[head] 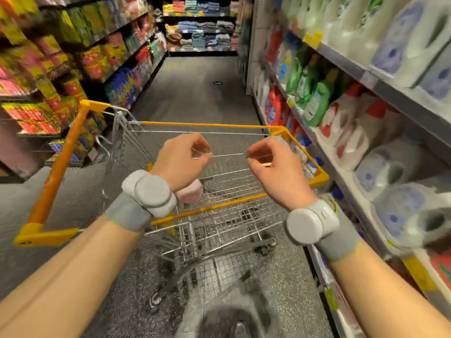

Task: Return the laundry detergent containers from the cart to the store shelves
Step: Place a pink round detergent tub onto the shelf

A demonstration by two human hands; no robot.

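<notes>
- We're looking down the aisle, both arms out over the cart [244,203], a wire trolley with yellow rims that stands just beside the shelves on our right.
- Our left hand [181,159] hovers above the basket, fingers loosely curled, nothing in its grasp.
- Our right hand [273,164] hangs level with it, fingers bent the same loose way, gripping nothing either.
- Each wrist wears a grey band with a round white puck [153,193].
- Down in the basket, under our left wrist, a pale pink rounded thing [191,192] pokes out; it may be a detergent container, but the blur won't let us say.
- On the right-hand shelves [346,57] stand the detergent containers [317,103]: green, red and white jugs, packed side by side.
- Colourful packets [97,59] fill the racks on our left.
- Folded towels [202,35] are stacked at the far end.
</notes>
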